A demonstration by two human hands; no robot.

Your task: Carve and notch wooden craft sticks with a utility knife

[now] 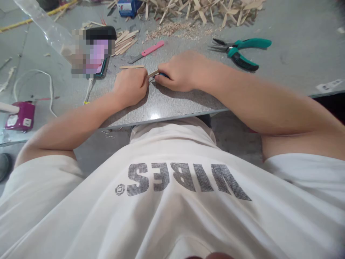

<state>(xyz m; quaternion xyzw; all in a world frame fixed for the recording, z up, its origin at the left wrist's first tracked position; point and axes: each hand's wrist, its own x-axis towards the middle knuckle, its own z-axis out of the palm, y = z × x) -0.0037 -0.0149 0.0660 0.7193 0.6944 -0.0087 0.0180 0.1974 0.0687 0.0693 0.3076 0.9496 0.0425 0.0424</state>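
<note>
A narrow wooden craft stick (153, 74) spans the small gap between my two hands near the table's front edge. My left hand (131, 87) is closed in a fist around one end of it. My right hand (179, 72) is closed on a small blue-handled cutter (164, 75); a thin tip shows beside the stick, and the fingers hide most of the tool. Just beyond my left knuckles lies another flat craft stick (132, 67). A pink-handled craft knife (152, 49) rests farther back, its blade pointing left.
Green-handled pliers (238, 50) lie open at right. Wood shavings (178, 31) and a heap of crossed sticks (205, 9) spread at the back, near a blue box (128, 8). Loose sticks (125, 42), a phone (101, 57) and a purple charger (20, 116) with its cable occupy the left.
</note>
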